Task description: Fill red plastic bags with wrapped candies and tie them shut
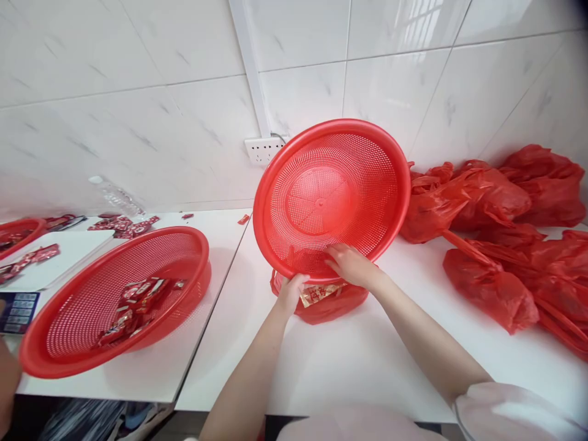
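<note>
A round red plastic basket (320,203) tilts over a thin red plastic bag (331,313).
The left hand (289,295) pinches the basket's low rim; the right hand (353,264) has loosely spread fingers inside it (a shiny gold packet (318,294) shows just under the rim).

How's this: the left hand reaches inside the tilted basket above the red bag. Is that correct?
No: the head view shows the right hand reaching inside the tilted basket above the red bag; the left hand is at the basket's rim.
</note>
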Motion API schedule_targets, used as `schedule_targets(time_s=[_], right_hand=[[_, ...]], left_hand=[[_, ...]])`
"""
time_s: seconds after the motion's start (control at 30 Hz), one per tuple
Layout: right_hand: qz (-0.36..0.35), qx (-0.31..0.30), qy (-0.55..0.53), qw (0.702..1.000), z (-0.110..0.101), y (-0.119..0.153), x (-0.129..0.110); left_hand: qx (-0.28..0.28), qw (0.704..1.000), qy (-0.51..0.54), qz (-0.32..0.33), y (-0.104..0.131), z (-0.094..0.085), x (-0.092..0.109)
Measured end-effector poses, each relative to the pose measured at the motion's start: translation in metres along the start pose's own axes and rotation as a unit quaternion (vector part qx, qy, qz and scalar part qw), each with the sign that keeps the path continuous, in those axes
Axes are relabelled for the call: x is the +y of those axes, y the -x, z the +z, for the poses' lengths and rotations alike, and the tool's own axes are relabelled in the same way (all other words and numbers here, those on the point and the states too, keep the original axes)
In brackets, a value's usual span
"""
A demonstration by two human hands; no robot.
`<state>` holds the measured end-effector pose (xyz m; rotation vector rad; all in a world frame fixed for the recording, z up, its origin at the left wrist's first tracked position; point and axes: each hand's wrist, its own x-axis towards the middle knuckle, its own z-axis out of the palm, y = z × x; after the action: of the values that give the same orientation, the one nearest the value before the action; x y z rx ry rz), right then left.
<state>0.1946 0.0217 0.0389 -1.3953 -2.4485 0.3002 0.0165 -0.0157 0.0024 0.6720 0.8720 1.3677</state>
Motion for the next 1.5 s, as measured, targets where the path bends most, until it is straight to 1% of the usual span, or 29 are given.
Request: schedule_targets(time_s=[0.1,0.17,0.23,0.27,0.33,0.43,0.47,0.5,0.53,0.6,0.7,0.77,0.83,0.87,0.9,0.97,1.0,1.07,1.1,1.13,1.17,1.2,1.23,1.27,1.3,1.33,1.37,1.4,1.5], right_hand=[[-0.059,-0.03,-0.085,0.994,-0.007,0.004,0.001],[-0.092,-0.029,-0.13,0.987,-0.011,0.006,0.0],[-0.098,-0.006,-0.185,0.978,-0.011,0.006,-0.001],[-0.086,0.015,-0.229,0.97,-0.011,0.006,-0.002],[-0.049,0.053,-0.349,0.934,-0.009,0.005,-0.003],[-0.013,0.069,-0.508,0.858,-0.01,0.003,-0.001],[-0.006,0.066,-0.532,0.844,-0.011,0.003,0.0],[0.002,0.062,-0.54,0.839,-0.013,0.003,0.0],[0.013,0.056,-0.536,0.842,-0.016,0.004,0.001],[0.025,0.03,-0.506,0.862,-0.021,0.006,0.002],[0.0,-0.036,-0.423,0.906,-0.025,0.01,0.002],[0.004,-0.061,-0.353,0.934,-0.024,0.012,0.003],[0.066,-0.049,-0.3,0.95,-0.021,0.011,0.006],[0.112,-0.028,-0.29,0.95,-0.019,0.01,0.007],[0.153,-0.002,-0.298,0.942,-0.018,0.008,0.009],[0.199,0.057,-0.371,0.905,-0.019,0.004,0.012],[0.2,0.081,-0.432,0.876,-0.021,0.003,0.012],[0.18,0.108,-0.566,0.797,-0.029,0.002,0.013],[0.174,0.116,-0.622,0.755,-0.034,0.003,0.013],[0.173,0.123,-0.663,0.718,-0.04,0.004,0.013],[0.176,0.134,-0.69,0.689,-0.046,0.005,0.013],[0.181,0.15,-0.705,0.669,-0.051,0.007,0.012],[0.183,0.167,-0.712,0.656,-0.057,0.01,0.012],[0.183,0.183,-0.715,0.649,-0.061,0.012,0.012],[0.183,0.198,-0.716,0.644,-0.066,0.014,0.012],[0.181,0.212,-0.714,0.642,-0.069,0.016,0.012],[0.177,0.226,-0.711,0.642,-0.073,0.017,0.012],[0.172,0.239,-0.708,0.642,-0.075,0.018,0.013],[0.16,0.266,-0.699,0.645,-0.08,0.021,0.018]], left_hand=[[-0.022,1.0,0.006,-0.011,-0.002,-0.001,0.003],[-0.021,1.0,0.021,0.01,-0.005,-0.003,0.006],[-0.014,0.999,0.033,0.022,-0.009,-0.005,0.009],[-0.009,0.999,0.035,0.023,-0.011,-0.007,0.01],[-0.003,0.999,0.034,0.015,-0.014,-0.011,0.011],[0.0,0.999,0.035,0.009,-0.017,-0.016,0.014],[0.003,0.999,0.038,0.011,-0.018,-0.018,0.014],[0.008,0.999,0.042,0.013,-0.018,-0.019,0.015],[0.013,0.999,0.046,0.015,-0.019,-0.019,0.016],[0.018,0.998,0.053,0.017,-0.019,-0.019,0.017],[0.018,0.998,0.056,0.021,-0.019,-0.017,0.019],[0.022,0.998,0.054,0.03,-0.02,-0.017,0.019],[0.024,0.998,0.049,0.034,-0.021,-0.019,0.02],[0.024,0.998,0.045,0.032,-0.021,-0.021,0.021],[0.021,0.999,0.039,0.027,-0.021,-0.023,0.023],[0.003,1.0,0.019,0.015,-0.02,-0.027,0.028],[-0.013,1.0,0.005,0.008,-0.02,-0.029,0.032],[-0.059,0.998,-0.02,0.001,-0.018,-0.032,0.04],[-0.076,0.997,-0.023,0.01,-0.018,-0.034,0.045],[-0.076,0.996,-0.017,0.031,-0.019,-0.036,0.05],[-0.054,0.996,-0.001,0.065,-0.02,-0.04,0.054],[-0.004,0.994,0.019,0.109,-0.023,-0.044,0.058],[0.067,0.984,0.042,0.159,-0.026,-0.05,0.062],[0.151,0.966,0.061,0.202,-0.029,-0.057,0.066],[0.235,0.94,0.073,0.237,-0.033,-0.065,0.069],[0.293,0.916,0.082,0.26,-0.036,-0.073,0.071],[0.33,0.899,0.095,0.272,-0.038,-0.079,0.073],[0.35,0.887,0.108,0.281,-0.04,-0.085,0.074],[0.357,0.875,0.131,0.3,-0.041,-0.093,0.076]])
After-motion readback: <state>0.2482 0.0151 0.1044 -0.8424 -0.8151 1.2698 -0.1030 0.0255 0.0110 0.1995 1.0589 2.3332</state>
